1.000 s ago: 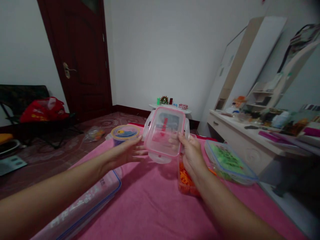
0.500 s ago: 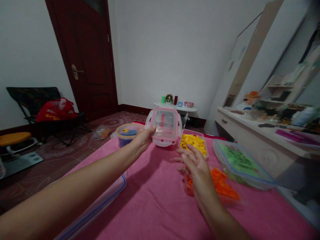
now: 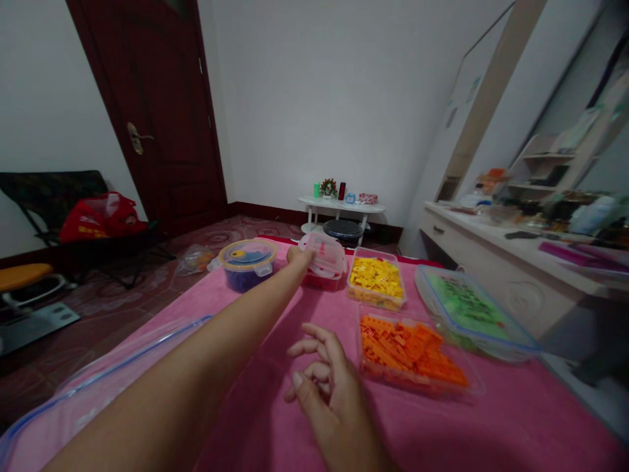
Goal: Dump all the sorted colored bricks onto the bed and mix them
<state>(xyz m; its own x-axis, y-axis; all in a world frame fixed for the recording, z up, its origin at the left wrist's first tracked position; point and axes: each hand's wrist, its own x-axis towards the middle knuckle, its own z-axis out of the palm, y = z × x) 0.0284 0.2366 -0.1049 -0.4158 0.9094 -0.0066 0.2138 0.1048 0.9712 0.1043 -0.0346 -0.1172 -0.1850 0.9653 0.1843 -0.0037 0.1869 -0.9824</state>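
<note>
Currently: clear lid [image 3: 328, 252], pinched by left hand [image 3: 299, 255], over red-filled box [image 3: 322, 282], contact unclear | right hand [image 3: 331, 383] unladen, fingers loosely curled | round tub [image 3: 242, 279] could be knocked if left hand is swung aside

On a cloth [image 3: 265, 373], a tub [image 3: 243, 278] is sitting left of a box [image 3: 322, 282]; right of it, a brick container [image 3: 376, 301] is standing behind a second container [image 3: 410, 384].

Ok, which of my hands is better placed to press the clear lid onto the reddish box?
Probably your left hand: it holds the clear lid by its left edge, over the reddish box. Your right hand is closer to you, beside the orange bricks, apparently empty.
</note>
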